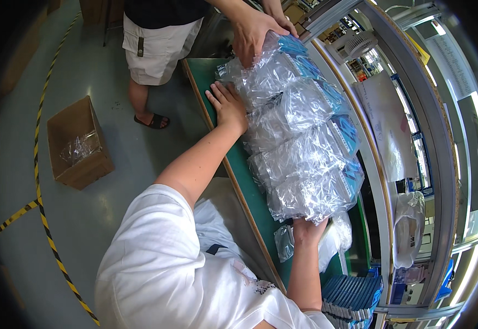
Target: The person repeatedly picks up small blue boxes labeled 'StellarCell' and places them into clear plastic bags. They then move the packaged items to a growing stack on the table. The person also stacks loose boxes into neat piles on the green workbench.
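Observation:
Several clear plastic bags with blue printed cards [305, 148] lie packed in a long row across a green bench. My left hand [229, 108] rests against the left side of the row, its fingers spread toward the far end. At the near end of the row is my right hand [307, 230]; its fingers are hidden under the crinkled plastic. Another person's hands [255, 34] press on the bags at the far end. A small clear bag [285, 243] and a bundle of whitish plastic [335, 241] lie beside my right wrist.
A stack of blue flat packs [354, 296] stands at the near right. Shelving with a wooden edge [373, 159] runs along the right side. On the floor at left sits an open cardboard box [80, 148] with clear plastic inside, near black-and-yellow tape [40, 181].

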